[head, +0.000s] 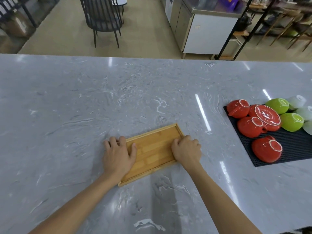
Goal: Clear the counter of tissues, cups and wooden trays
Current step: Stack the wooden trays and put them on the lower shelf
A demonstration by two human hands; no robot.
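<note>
A flat wooden tray [152, 150] with a low rim lies at a slant on the grey marble counter [84, 102], with nothing in it. My left hand [118, 154] grips its left short edge, thumb resting inside the tray. My right hand [186, 150] grips its right short edge with curled fingers. On a black ribbed mat [293, 149] at the right stand several upside-down red cups [266, 149], a red saucer [266, 116], two green cups [291, 121] and white cups [303, 112]. No tissues are in view.
The counter's far edge runs across the upper part of the view. Beyond it on the floor stand a dark metal chair [103, 19], a steel cabinet [202, 26] and dark shelving [278, 22].
</note>
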